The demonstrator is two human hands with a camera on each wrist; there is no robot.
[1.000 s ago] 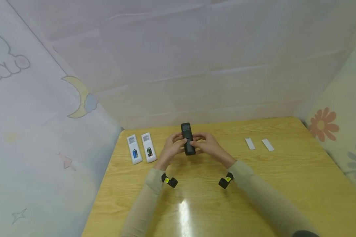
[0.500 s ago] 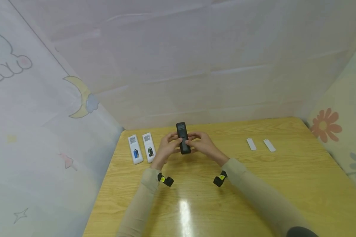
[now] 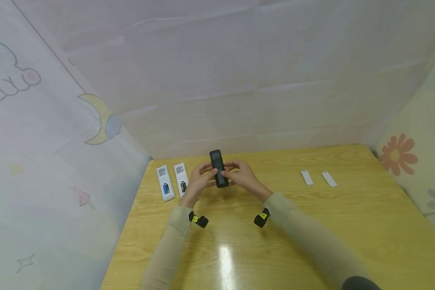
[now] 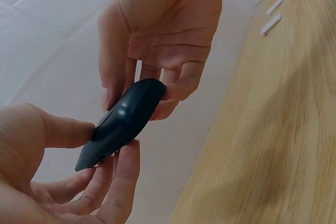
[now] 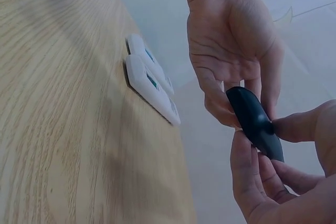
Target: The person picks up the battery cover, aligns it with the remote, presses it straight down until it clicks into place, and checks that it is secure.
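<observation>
A black remote control [image 3: 218,163] is held above the table, its back with a label and battery cover turned up in the head view. My left hand [image 3: 199,179] grips its left side, thumb on the back and fingers beneath. From the other side my right hand [image 3: 242,176] grips it the same way, thumb close to the left one. Both wrist views show the dark remote [image 4: 123,119] edge-on, pinched between thumbs and fingers of the two hands. Its button side is hidden in the head view.
Two white remotes, the outer one [image 3: 165,183] and the inner one [image 3: 181,179], lie at the left with batteries showing in open compartments. Two white battery covers, one [image 3: 307,177] beside the other [image 3: 329,179], lie at the right on the wooden table [image 3: 275,257]. Walls stand behind and at the sides.
Both hands have shifted a little to the left together with the black remote. The left hand now overlaps the lower end of the inner white remote in the head view.
</observation>
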